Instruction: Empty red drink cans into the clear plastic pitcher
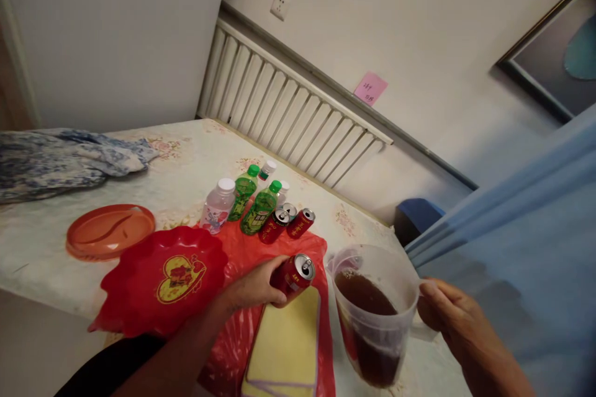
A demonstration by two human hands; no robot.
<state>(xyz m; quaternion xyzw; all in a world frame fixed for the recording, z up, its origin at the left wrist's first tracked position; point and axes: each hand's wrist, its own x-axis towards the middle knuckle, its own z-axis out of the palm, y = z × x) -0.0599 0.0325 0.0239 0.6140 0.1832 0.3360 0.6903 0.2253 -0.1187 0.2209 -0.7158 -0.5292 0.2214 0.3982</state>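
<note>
Left hand [261, 282]: fingers and thumb closed around a red cylindrical metal can [292, 279], held above the yellow cloths; silver lid, dark mouth opening visible, contents not seen. Right hand [449, 313]: closed at the handle side of a translucent plastic pitcher [404, 282], just right of the can. Pitcher holds dark brown liquid [365, 293] with a few pale bubbles at its edge; unclear whether its base touches the tabletop [181, 139].

Under the can: flat yellow cloths with purple edging [286, 341], stacked on a glossy, crinkled red plastic sheet [226, 350]. Beyond: 2 red cans and 1 paler can partly hidden; 2 green-capped plastic bottles [259, 211]; 1 clear, white-capped bottle [216, 208]; 2 more white caps behind. Left: a scalloped red plastic tray [133, 270], yellow heart print, near a round, shallow orange plastic dish [105, 224]. Tabletop surface pale, floral.
</note>
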